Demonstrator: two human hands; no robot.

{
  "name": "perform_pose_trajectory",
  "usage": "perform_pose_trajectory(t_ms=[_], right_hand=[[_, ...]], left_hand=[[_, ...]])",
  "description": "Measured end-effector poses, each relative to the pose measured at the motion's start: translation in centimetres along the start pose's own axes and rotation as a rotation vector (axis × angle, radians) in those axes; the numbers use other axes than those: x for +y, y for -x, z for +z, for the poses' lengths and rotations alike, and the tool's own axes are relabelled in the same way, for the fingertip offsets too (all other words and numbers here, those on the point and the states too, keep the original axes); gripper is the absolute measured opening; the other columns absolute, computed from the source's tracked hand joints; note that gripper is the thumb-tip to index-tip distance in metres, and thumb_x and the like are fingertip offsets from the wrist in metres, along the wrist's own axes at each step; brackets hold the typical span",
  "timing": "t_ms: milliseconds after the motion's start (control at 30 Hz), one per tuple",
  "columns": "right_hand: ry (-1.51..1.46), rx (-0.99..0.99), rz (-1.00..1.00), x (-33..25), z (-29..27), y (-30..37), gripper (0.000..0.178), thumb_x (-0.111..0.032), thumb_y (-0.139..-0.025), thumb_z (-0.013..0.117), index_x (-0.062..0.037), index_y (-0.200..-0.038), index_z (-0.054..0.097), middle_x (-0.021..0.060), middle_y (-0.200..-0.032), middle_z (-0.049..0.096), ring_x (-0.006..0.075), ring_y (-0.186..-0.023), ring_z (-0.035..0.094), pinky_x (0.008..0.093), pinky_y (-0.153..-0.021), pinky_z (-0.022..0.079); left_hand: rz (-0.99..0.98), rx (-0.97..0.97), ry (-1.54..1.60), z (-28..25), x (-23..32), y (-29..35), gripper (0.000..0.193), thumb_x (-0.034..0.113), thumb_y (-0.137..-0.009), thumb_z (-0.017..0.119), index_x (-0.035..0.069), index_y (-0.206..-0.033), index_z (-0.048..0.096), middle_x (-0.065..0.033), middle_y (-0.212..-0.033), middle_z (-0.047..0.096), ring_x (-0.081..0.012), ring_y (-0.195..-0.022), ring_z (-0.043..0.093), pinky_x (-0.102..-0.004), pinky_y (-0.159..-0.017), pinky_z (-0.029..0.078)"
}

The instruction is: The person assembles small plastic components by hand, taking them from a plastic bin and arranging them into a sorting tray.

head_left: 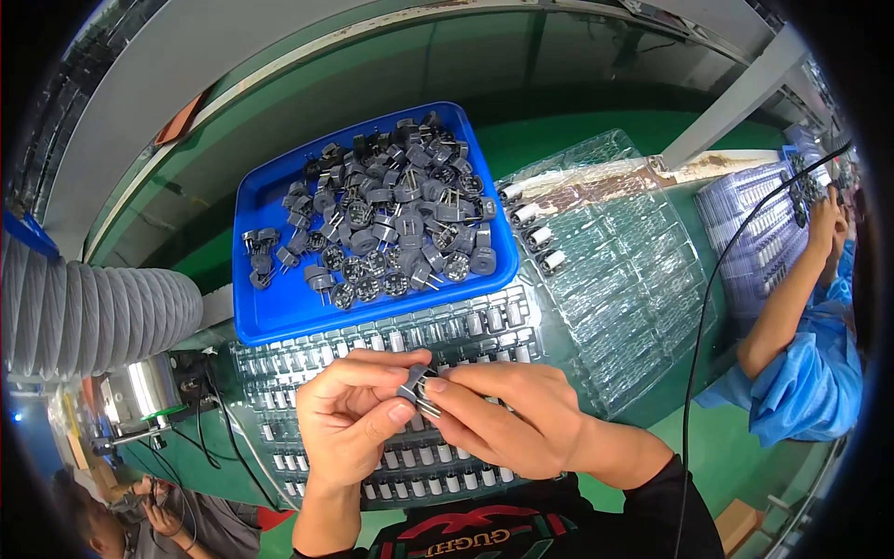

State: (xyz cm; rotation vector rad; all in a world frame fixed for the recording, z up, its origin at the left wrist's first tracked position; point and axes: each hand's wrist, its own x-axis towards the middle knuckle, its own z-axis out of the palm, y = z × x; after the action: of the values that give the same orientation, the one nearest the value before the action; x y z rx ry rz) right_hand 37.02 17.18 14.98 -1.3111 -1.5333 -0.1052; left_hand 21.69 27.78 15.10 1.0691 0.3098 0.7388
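2 bare hands meet over a tray of cylinders, fingertips closed in around 1 small grey pronged part (pixel 416 382).

The left hand (pixel 349 415) grasps the part between its thumb below and bent fingers above, the gap only as wide as the part itself; the right hand (pixel 521 410) comes from the other side, its thumb and fingertips drawn close together at the prongs, though I cannot tell whether they pinch the part or something smaller; the part sits above the clear tray (pixel 535 321) with its rows of white-and-dark cylinders (pixel 453 484), just below the blue bin (pixel 372 315) heaped with similar grey parts (pixel 408 224).
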Motion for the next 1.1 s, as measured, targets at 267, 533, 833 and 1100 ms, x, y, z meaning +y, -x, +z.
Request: perform_pose_trajectory(t_ms=[267,533,833,1100], right_hand=[[-0.440,0.082,0.308,0.1,0.7,-0.4,0.036,-0.002,-0.078,0.077,0.0033,-0.113,0.069,0.0119,-0.098,0.065,0.0183,-0.077,0.066,0.0270,-0.069,0.055],[-0.663,0.186,0.620,0.8,-0.3,-0.7,0.016,-0.001,-0.086,0.071,0.0018,-0.101,0.069,0.0126,-0.104,0.068,0.0155,-0.088,0.068,0.0254,-0.072,0.057],[0.273,-0.235,0.319,6.1,-8.9,0.0,0.014,0.002,-0.075,0.072,-0.0014,-0.088,0.069,0.0093,-0.098,0.068,0.0242,-0.084,0.067,0.0310,-0.070,0.055],[0.444,-0.378,0.241,7.2,-9.1,1.6,0.015,0.000,-0.074,0.071,-0.0031,-0.088,0.067,0.0085,-0.095,0.066,0.0285,-0.083,0.064,0.0366,-0.075,0.055]], left_hand=[[0.058,0.178,-0.114,0.2,-0.3,0.1,0.037,-0.010,-0.075,0.075,-0.006,-0.107,0.057,-0.0248,-0.118,0.061,-0.0289,-0.111,0.063,-0.0347,-0.088,0.059],[0.107,0.000,-0.237,1.4,-0.4,-0.2,0.037,-0.004,-0.082,0.069,-0.010,-0.117,0.058,-0.0278,-0.128,0.054,-0.0335,-0.126,0.052,-0.0416,-0.100,0.051],[0.176,0.301,-1.614,-3.6,-0.2,-2.2,0.036,0.004,-0.085,0.064,0.003,-0.121,0.060,-0.0196,-0.134,0.053,-0.0372,-0.120,0.050,-0.0430,-0.103,0.039],[0.118,0.309,-1.656,-3.6,-1.4,-3.1,0.037,0.016,-0.093,0.058,0.004,-0.128,0.058,-0.0173,-0.139,0.049,-0.0350,-0.122,0.050,-0.0427,-0.104,0.036]])
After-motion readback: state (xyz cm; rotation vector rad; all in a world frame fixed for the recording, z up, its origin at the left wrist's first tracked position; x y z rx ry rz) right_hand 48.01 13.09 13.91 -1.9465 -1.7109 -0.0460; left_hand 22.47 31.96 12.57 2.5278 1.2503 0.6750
